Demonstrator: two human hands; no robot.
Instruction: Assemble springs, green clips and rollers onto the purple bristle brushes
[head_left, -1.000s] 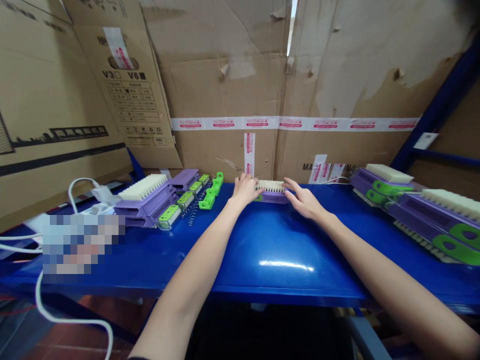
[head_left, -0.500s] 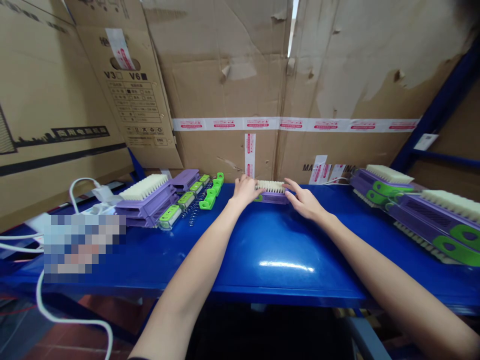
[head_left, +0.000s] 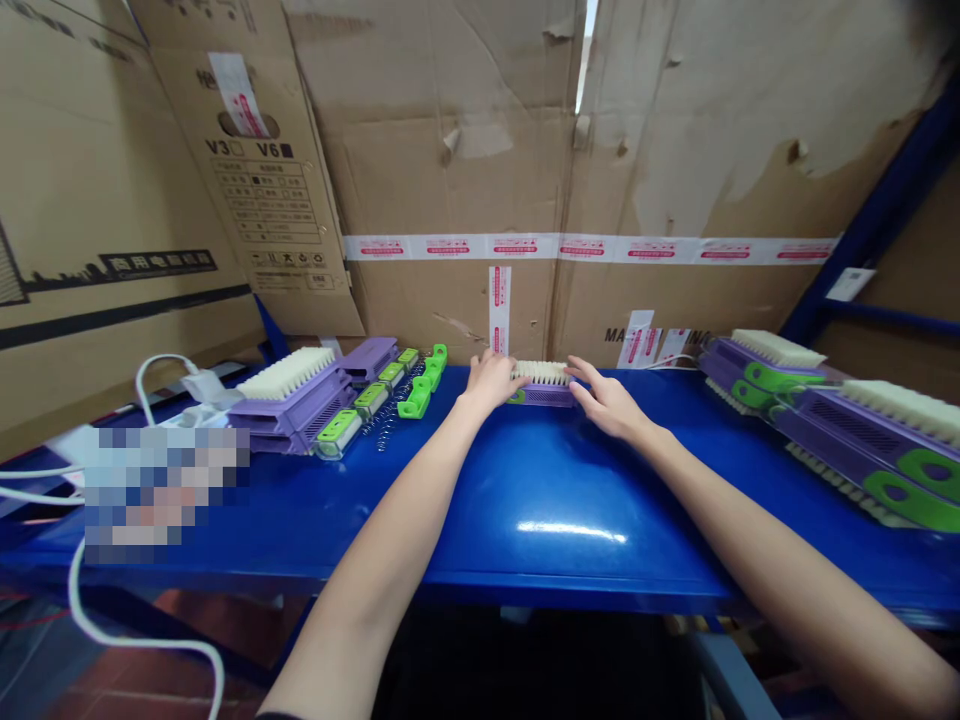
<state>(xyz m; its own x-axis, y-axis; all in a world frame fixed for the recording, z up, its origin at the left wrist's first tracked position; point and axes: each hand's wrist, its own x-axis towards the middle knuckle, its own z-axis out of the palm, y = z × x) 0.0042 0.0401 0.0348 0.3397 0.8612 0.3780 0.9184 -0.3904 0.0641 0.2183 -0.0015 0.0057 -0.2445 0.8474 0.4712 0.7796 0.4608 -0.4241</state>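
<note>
A purple scrubbing brush (head_left: 547, 393) lies bristles-up at the back middle of the blue table, a bit of green at its left end. My left hand (head_left: 489, 380) grips that left end, its thumb across the near corner by the cream bristles and its other fingers partly hidden. At the opposite end is my right hand (head_left: 600, 395), fingers stretched out and apart, its tips against or very near the brush's end; contact is hard to make out.
Purple brush bodies (head_left: 289, 412), green-topped clear pieces (head_left: 339, 430), metal springs (head_left: 384, 425) and green clips (head_left: 424, 385) sit at left. Finished-looking double brushes (head_left: 874, 440) stand at right. White cables (head_left: 150, 640) hang at left; cardboard (head_left: 450, 180) walls the back.
</note>
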